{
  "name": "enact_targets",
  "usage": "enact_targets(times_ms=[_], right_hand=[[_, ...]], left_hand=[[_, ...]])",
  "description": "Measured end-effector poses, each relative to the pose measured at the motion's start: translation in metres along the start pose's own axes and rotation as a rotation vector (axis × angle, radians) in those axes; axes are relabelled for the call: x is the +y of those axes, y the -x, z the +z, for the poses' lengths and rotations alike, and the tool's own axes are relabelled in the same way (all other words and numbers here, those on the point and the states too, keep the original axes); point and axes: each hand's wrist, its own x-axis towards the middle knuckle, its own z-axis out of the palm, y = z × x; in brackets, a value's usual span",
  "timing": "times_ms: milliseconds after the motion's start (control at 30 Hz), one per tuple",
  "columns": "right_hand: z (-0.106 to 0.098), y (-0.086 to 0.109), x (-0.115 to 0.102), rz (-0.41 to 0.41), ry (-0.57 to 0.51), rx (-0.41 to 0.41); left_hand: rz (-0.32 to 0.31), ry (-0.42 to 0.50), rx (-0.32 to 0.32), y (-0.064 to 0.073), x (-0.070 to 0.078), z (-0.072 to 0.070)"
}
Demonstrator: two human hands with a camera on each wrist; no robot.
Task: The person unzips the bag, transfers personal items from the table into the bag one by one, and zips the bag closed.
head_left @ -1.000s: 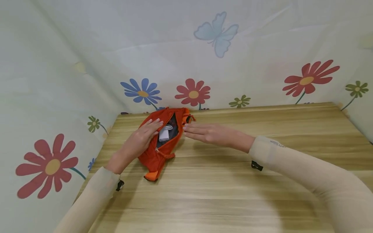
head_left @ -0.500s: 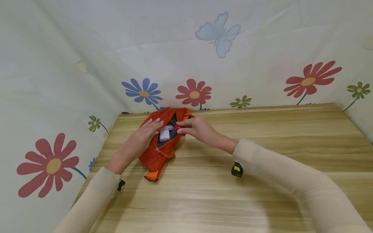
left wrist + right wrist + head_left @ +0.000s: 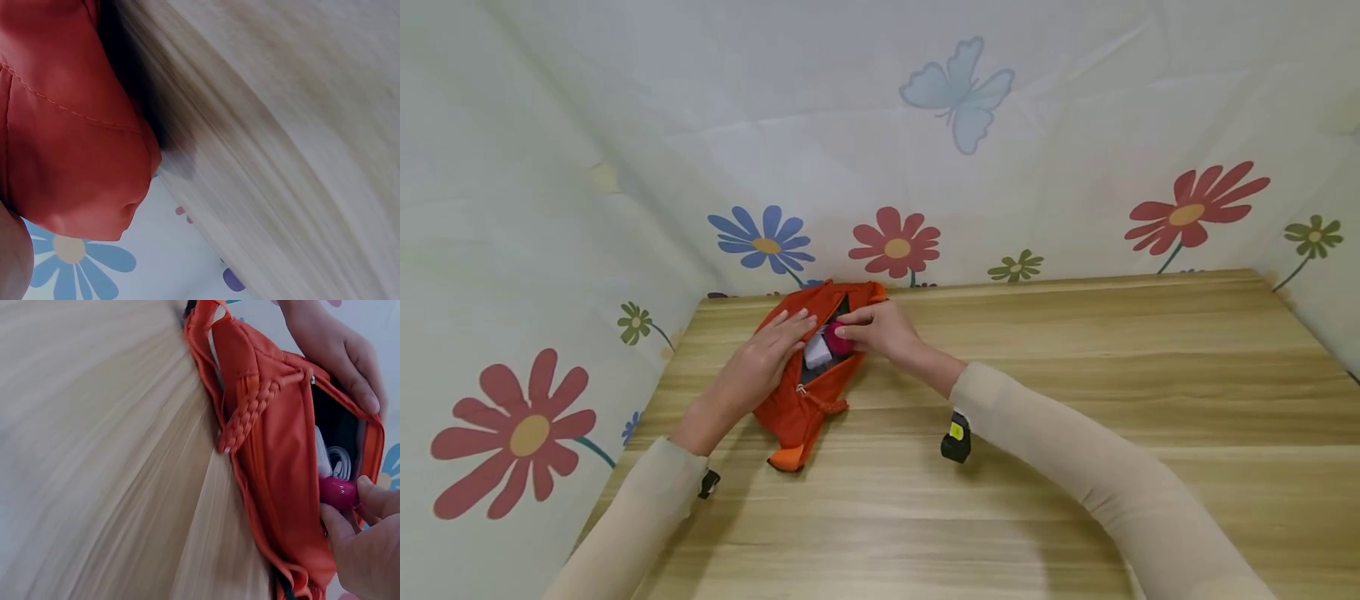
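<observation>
An orange zippered bag (image 3: 778, 423) lies on the wooden tabletop, its zip opened and its dark inside showing. My left hand (image 3: 758, 362) rests on its left panel with straight fingers, close along the opening's edge. Inside sits a white charger block (image 3: 817, 352); a coiled white cable (image 3: 340, 464) shows beside it in the right wrist view. My right hand (image 3: 886, 332) pinches a glossy pink rounded object (image 3: 339, 492) between thumb and fingers at the opening, next to the charger. Its full shape is hidden. The left wrist view shows mostly orange fabric (image 3: 69, 137).
A braided orange zip pull (image 3: 826, 405) hangs from the bag's near side. Behind the wooden tabletop (image 3: 1075, 367) stands a white wall covering (image 3: 820, 125) printed with flowers. Small black devices, such as the right one (image 3: 956, 437), show under both wrists.
My right hand has moved left from beside the bag to its opening, and the pink object now shows pinched in its fingers. My left hand stays on the bag.
</observation>
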Motion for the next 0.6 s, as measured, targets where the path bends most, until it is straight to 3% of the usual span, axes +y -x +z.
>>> enact_targets(times_ms=[167,300,600], right_hand=[[0.019,-0.004,-0.012,-0.01,-0.035,-0.078],[0.024,-0.003,-0.014,0.024,-0.066,-0.125],[-0.002,0.004,-0.007,-0.046,0.068,-0.037]], left_hand=[[0.011,0.003,0.025,0.0,0.0,0.0],[0.007,-0.005,0.035,0.001,-0.001,-0.001],[-0.009,0.0,0.024,0.005,0.0,-0.001]])
